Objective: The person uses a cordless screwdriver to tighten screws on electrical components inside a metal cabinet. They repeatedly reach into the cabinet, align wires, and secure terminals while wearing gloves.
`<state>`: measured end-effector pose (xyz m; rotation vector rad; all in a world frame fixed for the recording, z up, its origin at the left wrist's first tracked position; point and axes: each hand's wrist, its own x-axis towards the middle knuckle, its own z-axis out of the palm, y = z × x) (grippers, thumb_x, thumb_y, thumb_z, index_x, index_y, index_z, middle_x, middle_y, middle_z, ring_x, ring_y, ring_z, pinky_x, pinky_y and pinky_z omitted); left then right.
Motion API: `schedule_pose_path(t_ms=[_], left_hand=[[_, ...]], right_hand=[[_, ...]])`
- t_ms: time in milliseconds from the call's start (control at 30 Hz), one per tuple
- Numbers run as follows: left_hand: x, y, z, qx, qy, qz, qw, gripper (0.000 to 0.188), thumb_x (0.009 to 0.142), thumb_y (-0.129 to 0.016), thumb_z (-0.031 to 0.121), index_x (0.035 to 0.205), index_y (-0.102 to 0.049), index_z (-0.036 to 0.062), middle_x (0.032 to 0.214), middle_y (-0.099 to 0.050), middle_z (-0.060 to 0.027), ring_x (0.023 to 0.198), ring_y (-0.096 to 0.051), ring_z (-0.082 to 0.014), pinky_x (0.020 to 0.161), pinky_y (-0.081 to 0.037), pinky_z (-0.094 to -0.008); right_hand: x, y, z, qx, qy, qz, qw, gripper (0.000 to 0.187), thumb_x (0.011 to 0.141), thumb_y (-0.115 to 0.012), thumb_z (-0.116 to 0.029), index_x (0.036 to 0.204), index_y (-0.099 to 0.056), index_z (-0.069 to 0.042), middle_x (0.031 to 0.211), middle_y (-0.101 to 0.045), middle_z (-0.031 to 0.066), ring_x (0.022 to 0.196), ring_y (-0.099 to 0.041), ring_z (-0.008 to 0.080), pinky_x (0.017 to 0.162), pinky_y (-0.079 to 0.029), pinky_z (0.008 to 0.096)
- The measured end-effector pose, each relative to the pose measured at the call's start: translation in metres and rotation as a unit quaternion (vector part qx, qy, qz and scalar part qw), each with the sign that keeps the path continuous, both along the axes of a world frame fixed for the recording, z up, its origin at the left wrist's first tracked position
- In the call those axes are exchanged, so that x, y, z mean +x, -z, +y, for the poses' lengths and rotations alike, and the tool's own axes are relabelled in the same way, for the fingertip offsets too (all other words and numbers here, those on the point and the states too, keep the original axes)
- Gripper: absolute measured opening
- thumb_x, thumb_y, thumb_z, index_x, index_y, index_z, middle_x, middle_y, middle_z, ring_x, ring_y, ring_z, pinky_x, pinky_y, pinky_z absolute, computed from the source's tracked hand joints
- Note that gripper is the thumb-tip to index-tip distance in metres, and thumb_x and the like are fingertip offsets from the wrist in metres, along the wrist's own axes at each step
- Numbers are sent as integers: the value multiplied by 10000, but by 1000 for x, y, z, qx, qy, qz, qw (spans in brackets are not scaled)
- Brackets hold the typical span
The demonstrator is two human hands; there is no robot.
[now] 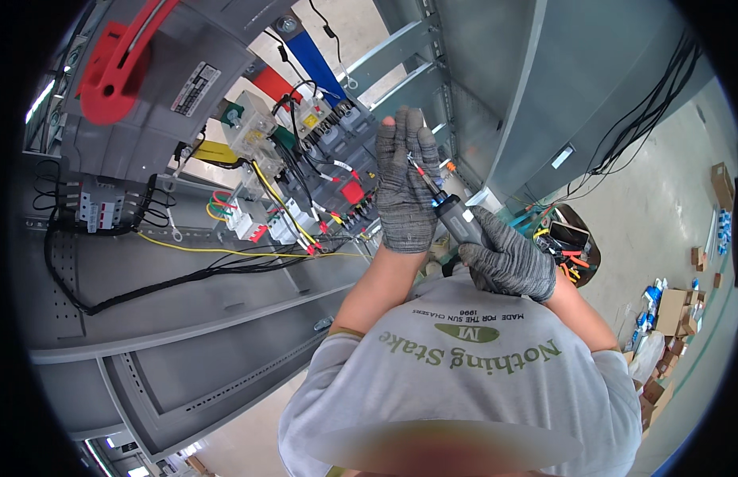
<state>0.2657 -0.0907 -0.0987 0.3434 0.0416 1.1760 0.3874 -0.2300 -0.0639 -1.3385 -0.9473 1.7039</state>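
Observation:
My left hand (405,199), in a grey knit glove, is turned palm up with its fingers stretched out and close together. My right hand (516,258), gloved the same way, grips a dark cordless screwdriver (462,222) by its body. The bit of this tool points over my left palm, close to the base of the fingers. Something small and shiny shows at the bit's tip, too small to name surely. Just left of my left hand are wired electrical parts, with a red block (352,191) among them.
Grey cabinet metalwork surrounds me, with a red rotary handle (108,89) at upper left. Circuit breakers (98,205) sit on the left panel, and a black cable bundle (158,282) runs below. A tool bag (593,254) stands at right; cardboard boxes (672,312) lie beyond.

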Motion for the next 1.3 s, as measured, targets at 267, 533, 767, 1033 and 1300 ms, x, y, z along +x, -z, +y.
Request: schedule_pose_path(t_ms=[267,533,767,1033,1300], left_hand=[[2,14,8,9,11,-34,999,460,942,-402,-52,1388,-393,59,1481,-351,-128,1380,-335,-246,1154,-315,-376],[-1,3,0,29,-21,-2,999,500,897,-470,-56,1375,-439,87,1477,-376,-97,1354,-383,-210,1113,-359,-348],[2,3,-1,40,-25,69,996,489,864,-556,-13,1333,-458,88,1428,-421,-141,1312,-435,-253,1070,-419,-377],[-19,-14,17,90,19,38,995,564,815,-643,9,1338,-441,68,1339,-483,-174,1211,-519,-280,1029,-459,-374],[-30,-31,22,180,78,133,972,632,789,-667,23,1367,-416,71,1312,-511,-219,1203,-542,-307,993,-492,-356]], right_hand=[[-2,0,-3,-5,14,45,999,420,935,-578,-167,1306,-422,-46,801,-551,1,596,-508,75,527,-433,240],[-8,6,-4,1,27,93,995,460,936,-588,-208,1329,-404,-56,845,-569,15,632,-542,88,544,-452,242],[-15,12,-2,58,59,93,992,549,938,-566,-145,1421,-314,-78,842,-573,27,652,-526,89,565,-455,252],[-10,24,-8,127,37,41,990,593,931,-603,-190,1429,-306,-70,826,-585,25,640,-542,88,561,-464,258],[6,14,-6,133,5,-47,990,612,909,-623,-194,1418,-317,-48,705,-563,8,554,-528,83,498,-434,246]])
